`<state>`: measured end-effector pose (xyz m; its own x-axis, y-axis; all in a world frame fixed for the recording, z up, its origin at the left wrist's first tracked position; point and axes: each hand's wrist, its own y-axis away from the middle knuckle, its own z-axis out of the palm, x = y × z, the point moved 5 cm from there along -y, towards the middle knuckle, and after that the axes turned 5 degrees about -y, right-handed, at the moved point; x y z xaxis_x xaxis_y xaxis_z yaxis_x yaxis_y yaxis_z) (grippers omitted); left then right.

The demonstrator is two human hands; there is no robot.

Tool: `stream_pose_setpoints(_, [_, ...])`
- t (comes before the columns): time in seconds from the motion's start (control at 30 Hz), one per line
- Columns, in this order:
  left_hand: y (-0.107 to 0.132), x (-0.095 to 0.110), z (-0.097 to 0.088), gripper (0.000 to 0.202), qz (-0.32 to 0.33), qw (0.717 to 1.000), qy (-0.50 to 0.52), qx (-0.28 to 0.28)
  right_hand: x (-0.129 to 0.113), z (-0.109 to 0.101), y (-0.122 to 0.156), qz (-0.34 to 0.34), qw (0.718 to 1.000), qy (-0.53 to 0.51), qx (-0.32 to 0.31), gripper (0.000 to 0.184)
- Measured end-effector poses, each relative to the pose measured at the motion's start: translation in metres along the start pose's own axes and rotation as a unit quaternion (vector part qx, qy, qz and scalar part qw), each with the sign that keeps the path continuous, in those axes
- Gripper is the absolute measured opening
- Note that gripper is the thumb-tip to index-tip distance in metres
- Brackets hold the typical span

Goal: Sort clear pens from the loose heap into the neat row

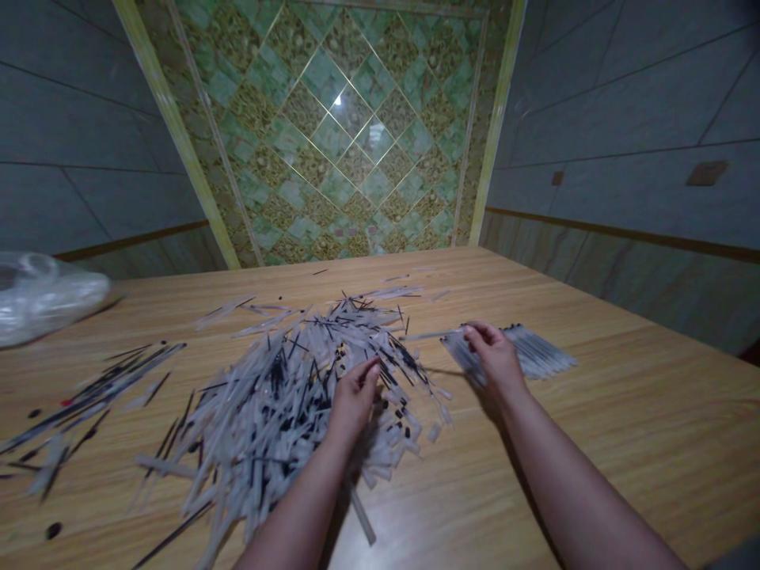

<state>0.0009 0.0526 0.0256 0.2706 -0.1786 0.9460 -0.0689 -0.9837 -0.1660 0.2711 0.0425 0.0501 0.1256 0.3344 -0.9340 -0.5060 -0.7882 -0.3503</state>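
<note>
My right hand pinches the right end of a thin pale tube, which sticks out leftward above the table. A thin shadow lies below it. Just under and behind this hand, similar dark-cored clear tubes lie side by side in a neat row. My left hand hovers at the right side of a large loose pile of translucent tubes and thin black rods. Its thumb and fingertips are pressed together; what they hold, if anything, cannot be made out. Small black caps and short clear pieces lie beside it.
A clear plastic bag rests at the table's left edge. Loose black rods and tubes are scattered on the left of the wooden table. Walls stand close behind and to the right.
</note>
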Motion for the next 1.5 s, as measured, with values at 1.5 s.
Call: stream_pose_setpoints(1.5, [0.01,0.004,0.006,0.025,0.163,0.916,-0.351,-0.102,0.04,0.084,0.053,0.051,0.864,0.271,-0.421,0.032])
